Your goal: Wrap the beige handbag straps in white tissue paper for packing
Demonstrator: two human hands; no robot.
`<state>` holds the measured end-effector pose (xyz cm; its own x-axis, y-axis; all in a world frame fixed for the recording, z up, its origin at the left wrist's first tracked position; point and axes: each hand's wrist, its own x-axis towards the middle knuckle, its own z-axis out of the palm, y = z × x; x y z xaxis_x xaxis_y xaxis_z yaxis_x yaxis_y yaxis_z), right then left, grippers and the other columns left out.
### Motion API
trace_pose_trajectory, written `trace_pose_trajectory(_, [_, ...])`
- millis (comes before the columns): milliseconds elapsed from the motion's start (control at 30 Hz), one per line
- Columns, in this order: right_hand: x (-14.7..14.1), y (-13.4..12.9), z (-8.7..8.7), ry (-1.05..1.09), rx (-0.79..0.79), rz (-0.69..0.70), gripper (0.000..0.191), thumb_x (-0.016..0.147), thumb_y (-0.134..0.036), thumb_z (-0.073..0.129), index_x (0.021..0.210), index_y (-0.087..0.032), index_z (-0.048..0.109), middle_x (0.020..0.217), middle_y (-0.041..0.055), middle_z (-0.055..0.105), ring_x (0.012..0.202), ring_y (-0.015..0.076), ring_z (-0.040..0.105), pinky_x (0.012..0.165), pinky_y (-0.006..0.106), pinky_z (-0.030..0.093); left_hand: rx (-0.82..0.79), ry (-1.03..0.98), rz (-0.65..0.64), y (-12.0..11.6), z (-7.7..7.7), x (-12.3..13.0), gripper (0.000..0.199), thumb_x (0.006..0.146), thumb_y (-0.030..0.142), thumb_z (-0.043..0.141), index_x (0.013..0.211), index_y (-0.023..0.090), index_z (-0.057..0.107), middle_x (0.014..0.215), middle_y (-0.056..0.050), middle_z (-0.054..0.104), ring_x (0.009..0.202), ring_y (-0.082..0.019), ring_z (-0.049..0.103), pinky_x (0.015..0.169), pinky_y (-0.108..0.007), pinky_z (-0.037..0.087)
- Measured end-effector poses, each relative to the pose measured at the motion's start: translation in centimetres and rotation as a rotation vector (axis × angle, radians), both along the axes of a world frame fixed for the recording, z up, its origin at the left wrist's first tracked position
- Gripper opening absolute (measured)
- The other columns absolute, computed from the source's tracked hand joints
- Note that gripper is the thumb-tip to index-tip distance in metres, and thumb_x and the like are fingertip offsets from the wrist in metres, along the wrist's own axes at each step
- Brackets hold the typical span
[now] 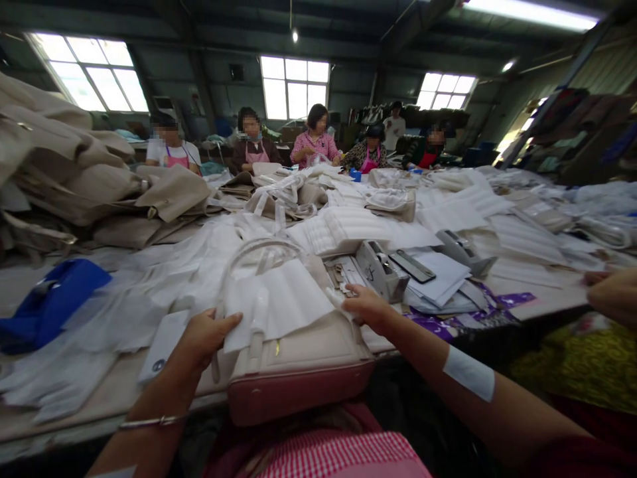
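A beige, leather-like handbag point(308, 348) with a reddish-pink base lies at the near table edge, base toward the person. It looks light and soft-sided, firmer along the base, so best held by both ends. The thin white foam sheet point(283, 299) over it is probably slippery and easily creased. The left hand point(202, 338) curves at the bag's left side, the right hand point(368, 307) at its right; whether either grips cannot be told. Beyond sits a grey tape dispenser point(381, 273).
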<state>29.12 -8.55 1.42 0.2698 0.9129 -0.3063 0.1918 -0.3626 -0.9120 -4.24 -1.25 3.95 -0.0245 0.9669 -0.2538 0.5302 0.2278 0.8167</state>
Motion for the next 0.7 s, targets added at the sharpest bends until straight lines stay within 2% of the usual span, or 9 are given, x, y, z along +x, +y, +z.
trace_pose_trajectory(100, [-0.2, -1.6, 0.4, 0.352, 0.199, -0.175, 0.073, 0.065, -0.028, 0.069, 0.133, -0.018, 0.045, 0.086, 0.0027, 0.061, 0.060, 0.0118, 0.055, 0.047, 0.022, 0.039, 0.095, 0.137, 0.046, -0.3, 0.8, 0.5, 0.042, 0.067, 0.049, 0.068, 0.089, 0.014, 0.064, 0.074, -0.008, 0.070, 0.066, -0.024, 0.066, 0.054, -0.029, 0.047])
trace_pose_trajectory(133, [-0.4, -2.2, 0.6, 0.440, 0.272, -0.187, 0.069, 0.063, -0.030, 0.072, 0.128, -0.019, 0.049, 0.085, 0.0019, 0.061, 0.063, 0.0120, 0.056, 0.050, 0.022, 0.042, 0.113, 0.155, 0.042, -0.4, 1.1, 0.8, 0.041, 0.068, 0.050, 0.066, 0.088, 0.015, 0.064, 0.072, -0.007, 0.069, 0.065, -0.024, 0.065, 0.054, -0.029, 0.046])
trace_pose_trajectory(200, [-0.7, -3.0, 0.9, 0.511, 0.336, -0.120, 0.054, 0.064, -0.039, 0.075, 0.112, -0.019, 0.059, 0.081, 0.0012, 0.061, 0.064, 0.0130, 0.056, 0.056, 0.024, 0.046, 0.103, 0.140, 0.001, -0.5, 1.5, 1.5, 0.040, 0.068, 0.052, 0.065, 0.086, 0.015, 0.064, 0.066, -0.004, 0.066, 0.058, -0.021, 0.061, 0.051, -0.028, 0.044])
trace_pose_trajectory(300, [-0.7, -3.1, 0.8, 0.427, 0.279, -0.052, 0.037, 0.069, -0.050, 0.069, 0.086, -0.017, 0.067, 0.069, 0.0007, 0.059, 0.057, 0.0128, 0.052, 0.053, 0.026, 0.045, -0.011, 0.044, -0.150, -0.1, 1.0, 2.4, 0.035, 0.065, 0.051, 0.064, 0.072, 0.018, 0.060, 0.050, 0.002, 0.053, 0.044, -0.014, 0.047, 0.042, -0.025, 0.034])
trace_pose_trajectory(367, [-0.5, -2.6, 0.3, 0.253, 0.258, -0.095, 0.032, 0.068, -0.046, 0.069, 0.078, -0.016, 0.067, 0.063, -0.0007, 0.058, 0.053, 0.0112, 0.048, 0.048, 0.025, 0.041, -0.087, -0.004, -0.256, 0.3, 0.3, 2.6, 0.030, 0.062, 0.047, 0.064, 0.061, 0.019, 0.054, 0.043, 0.006, 0.042, 0.039, -0.010, 0.036, 0.040, -0.023, 0.026])
trace_pose_trajectory(433, [-0.4, -2.1, -0.4, 0.105, 0.204, -0.113, 0.027, 0.066, -0.039, 0.070, 0.079, -0.016, 0.068, 0.060, -0.0021, 0.057, 0.048, 0.0091, 0.043, 0.043, 0.023, 0.035, -0.124, -0.024, -0.316, 0.7, -0.2, 2.5, 0.028, 0.062, 0.043, 0.064, 0.057, 0.020, 0.050, 0.042, 0.007, 0.037, 0.038, -0.009, 0.031, 0.040, -0.022, 0.022])
trace_pose_trajectory(567, [-0.5, -1.6, -1.7, 0.083, 0.005, -0.071, 0.029, 0.065, -0.036, 0.069, 0.086, -0.016, 0.066, 0.055, -0.0048, 0.055, 0.040, 0.0070, 0.038, 0.036, 0.020, 0.024, -0.183, -0.020, -0.351, 0.8, -0.2, 2.0, 0.025, 0.063, 0.041, 0.061, 0.058, 0.020, 0.049, 0.044, 0.008, 0.035, 0.039, -0.008, 0.027, 0.041, -0.021, 0.020])
trace_pose_trajectory(700, [-0.5, -1.7, -1.8, 0.139, -0.069, -0.024, 0.023, 0.064, -0.037, 0.068, 0.069, -0.018, 0.055, 0.042, -0.0088, 0.042, 0.034, 0.0052, 0.029, 0.034, 0.019, 0.015, -0.215, -0.015, -0.341, 0.3, 0.1, 1.8, 0.027, 0.062, 0.042, 0.061, 0.056, 0.020, 0.047, 0.043, 0.008, 0.034, 0.039, -0.008, 0.026, 0.041, -0.022, 0.018])
